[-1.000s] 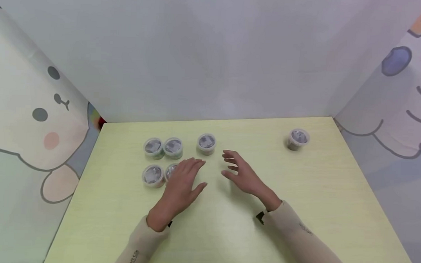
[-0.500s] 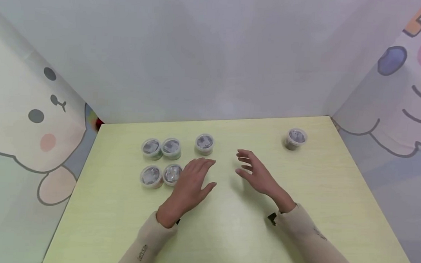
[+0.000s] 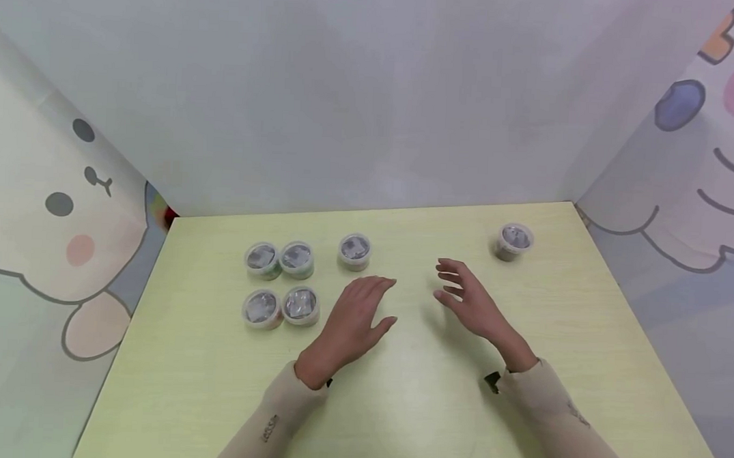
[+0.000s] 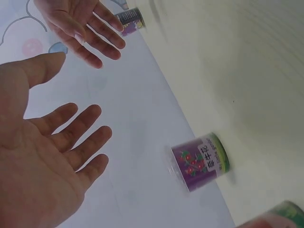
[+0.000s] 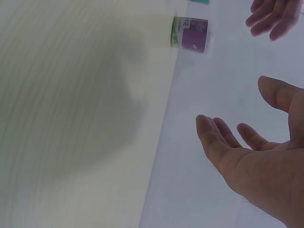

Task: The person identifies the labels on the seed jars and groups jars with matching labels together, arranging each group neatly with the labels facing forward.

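My left hand [image 3: 352,324] hovers over the table, fingers spread and holding nothing. Just left of it stands a small lidded tub [image 3: 300,305], touching or almost touching another tub [image 3: 261,309]. Beyond the fingertips is a single tub [image 3: 354,250]; the left wrist view shows a purple label with red berries on this kind of tub [image 4: 197,161]. To the right my right hand [image 3: 477,309] hangs above the table with loosely bent fingers and nothing in it. Its nearest tub [image 3: 514,241] stands apart near the back right corner.
Two more tubs [image 3: 262,260] stand side by side at the back left of the pale yellow table [image 3: 408,422]. A white cloth wall [image 3: 372,106] rises along the back edge. Cartoon-printed cloth [image 3: 31,173] closes off both sides.
Both hands have moved to the right, the left one uncovering the tub it partly hid. The view has shifted slightly. The tubs keep their places on the table.
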`<state>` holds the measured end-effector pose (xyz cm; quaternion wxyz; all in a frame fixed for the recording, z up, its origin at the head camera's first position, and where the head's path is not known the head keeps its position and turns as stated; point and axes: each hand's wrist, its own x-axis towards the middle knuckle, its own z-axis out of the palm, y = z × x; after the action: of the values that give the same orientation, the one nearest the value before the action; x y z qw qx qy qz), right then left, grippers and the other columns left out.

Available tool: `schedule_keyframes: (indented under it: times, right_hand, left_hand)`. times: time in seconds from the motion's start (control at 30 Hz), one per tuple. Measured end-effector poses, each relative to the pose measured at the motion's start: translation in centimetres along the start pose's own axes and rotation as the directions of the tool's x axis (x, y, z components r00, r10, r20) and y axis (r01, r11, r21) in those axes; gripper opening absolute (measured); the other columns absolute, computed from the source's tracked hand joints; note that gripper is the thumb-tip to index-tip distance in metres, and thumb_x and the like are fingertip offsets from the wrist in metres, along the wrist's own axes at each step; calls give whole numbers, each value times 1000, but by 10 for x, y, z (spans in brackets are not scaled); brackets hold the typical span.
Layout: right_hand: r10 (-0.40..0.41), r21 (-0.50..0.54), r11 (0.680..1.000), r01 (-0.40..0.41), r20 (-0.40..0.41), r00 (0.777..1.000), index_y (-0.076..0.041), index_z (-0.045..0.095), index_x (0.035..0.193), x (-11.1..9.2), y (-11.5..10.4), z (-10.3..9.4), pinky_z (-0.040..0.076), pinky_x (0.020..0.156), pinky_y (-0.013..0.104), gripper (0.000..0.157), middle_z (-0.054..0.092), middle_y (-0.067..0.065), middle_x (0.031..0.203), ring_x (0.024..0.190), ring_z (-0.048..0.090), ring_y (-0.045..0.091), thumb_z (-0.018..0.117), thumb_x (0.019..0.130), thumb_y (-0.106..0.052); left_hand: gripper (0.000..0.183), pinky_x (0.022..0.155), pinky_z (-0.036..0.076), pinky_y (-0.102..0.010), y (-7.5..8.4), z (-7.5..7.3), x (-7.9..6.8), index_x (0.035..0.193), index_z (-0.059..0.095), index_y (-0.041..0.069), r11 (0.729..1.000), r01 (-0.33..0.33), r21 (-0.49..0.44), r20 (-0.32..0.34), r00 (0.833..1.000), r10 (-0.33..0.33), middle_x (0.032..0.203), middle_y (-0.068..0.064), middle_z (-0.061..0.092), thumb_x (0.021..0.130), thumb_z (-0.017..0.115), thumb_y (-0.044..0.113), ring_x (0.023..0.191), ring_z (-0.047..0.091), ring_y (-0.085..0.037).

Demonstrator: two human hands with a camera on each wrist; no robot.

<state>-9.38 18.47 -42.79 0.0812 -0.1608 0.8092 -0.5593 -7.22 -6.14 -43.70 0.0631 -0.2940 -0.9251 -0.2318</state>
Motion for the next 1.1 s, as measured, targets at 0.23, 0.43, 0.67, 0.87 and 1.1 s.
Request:
schedule_keyframes:
  times: [0.23, 0.43, 0.67, 0.87, 1.1]
  right_hand:
    - [14, -5, 1000, -15, -34, 999, 4, 29, 138, -4, 8, -13, 35, 96, 57, 55, 37, 26, 135, 123, 36, 46, 56, 90, 3]
    - [18, -17, 1000, -19, -65, 998, 7, 29, 137, -8, 13, -23, 35, 96, 57, 54, 37, 28, 133, 122, 36, 48, 55, 90, 5]
    - [23, -28, 999, -27, -122, 992, 10, 29, 135, -13, 17, -36, 35, 94, 58, 53, 39, 31, 130, 120, 36, 50, 55, 88, 9]
    - [25, -60, 998, -35, -150, 988, 11, 28, 136, -17, 23, -48, 37, 93, 56, 54, 38, 32, 130, 118, 37, 52, 54, 90, 6]
    - [62, -68, 995, -76, -190, 980, 10, 28, 136, -17, 41, -64, 38, 95, 52, 54, 38, 29, 133, 121, 37, 48, 56, 90, 3]
  left_hand:
    - [58, 105, 28, -36, 7, 8, 10, 134, 43, 12, 1000, -12, -21, 8, 1000, 12, 129, -2, 49, 85, 67, 30, 122, 41, -18]
    - [58, 105, 28, -35, 13, 15, 18, 135, 42, 12, 999, -3, -37, 34, 999, 4, 130, -2, 48, 86, 66, 31, 123, 40, -17]
    - [58, 105, 28, -35, 18, 24, 29, 137, 41, 13, 999, 17, -49, 61, 998, -14, 132, 0, 46, 88, 64, 33, 125, 38, -16]
    - [58, 106, 28, -34, 22, 32, 37, 137, 40, 13, 996, 33, -79, 64, 998, -28, 133, 0, 46, 87, 64, 32, 126, 38, -15]
    - [59, 106, 27, -34, 25, 45, 48, 138, 38, 14, 992, 74, -106, 76, 995, -66, 135, 1, 44, 88, 62, 33, 127, 37, -15]
